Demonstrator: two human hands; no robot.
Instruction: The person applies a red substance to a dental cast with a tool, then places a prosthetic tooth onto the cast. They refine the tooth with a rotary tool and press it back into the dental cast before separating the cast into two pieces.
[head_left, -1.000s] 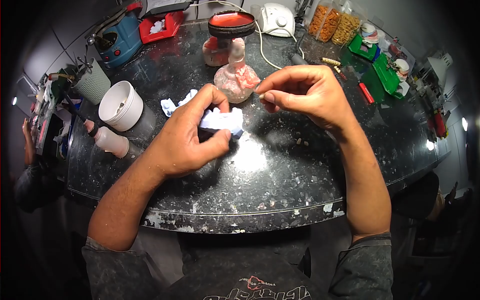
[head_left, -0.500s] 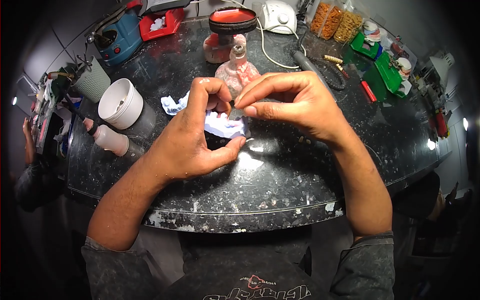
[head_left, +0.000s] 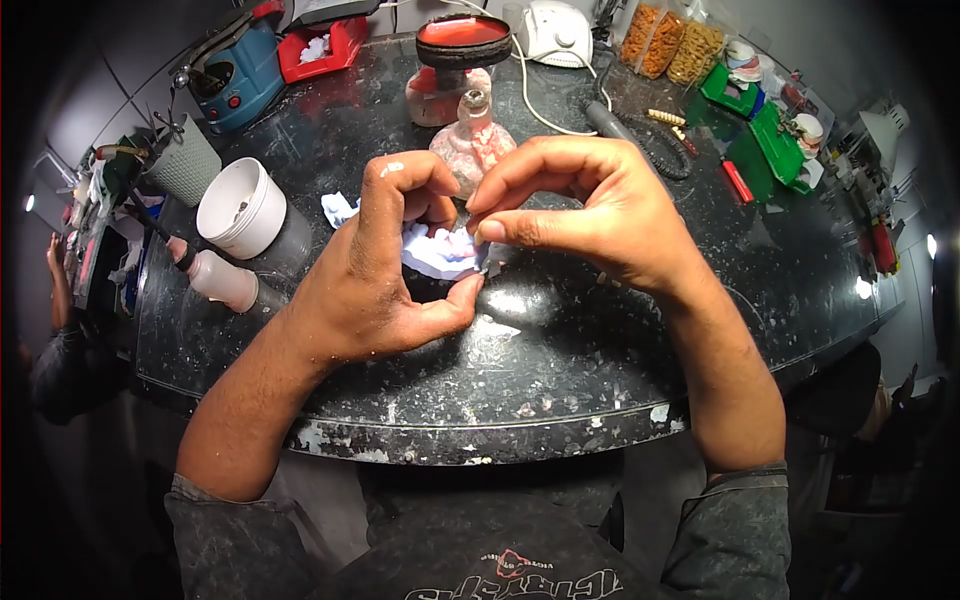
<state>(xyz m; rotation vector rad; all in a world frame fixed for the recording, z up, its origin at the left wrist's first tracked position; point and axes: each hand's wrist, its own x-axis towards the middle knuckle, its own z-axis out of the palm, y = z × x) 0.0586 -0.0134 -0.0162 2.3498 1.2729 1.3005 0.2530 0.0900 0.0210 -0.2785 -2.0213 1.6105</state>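
A pale bluish-white dental cast (head_left: 440, 258) with pinkish patches along its teeth is gripped in my left hand (head_left: 372, 265), thumb below and fingers curled over the far side. My right hand (head_left: 590, 215) pinches at the cast's right end, thumb and fingertips together over the teeth. Whatever sits between those fingertips is too small to make out. Behind my left hand, another bluish-white cast (head_left: 340, 208) lies on the dark bench (head_left: 520, 375), partly covered by the hand.
Just beyond my hands stands a pink-stained glass flask (head_left: 470, 150), with a round red-topped dish (head_left: 465, 42) behind. Left are a white tub (head_left: 240, 210) and a bottle (head_left: 222, 280). A red pen-like item (head_left: 737, 182) and green bins (head_left: 780, 145) lie right. Another person's arm (head_left: 60, 275) shows far left.
The cast has shifted slightly left and tilted in my left hand. My right thumb and fingertips have come down and left onto the teeth at its right end.
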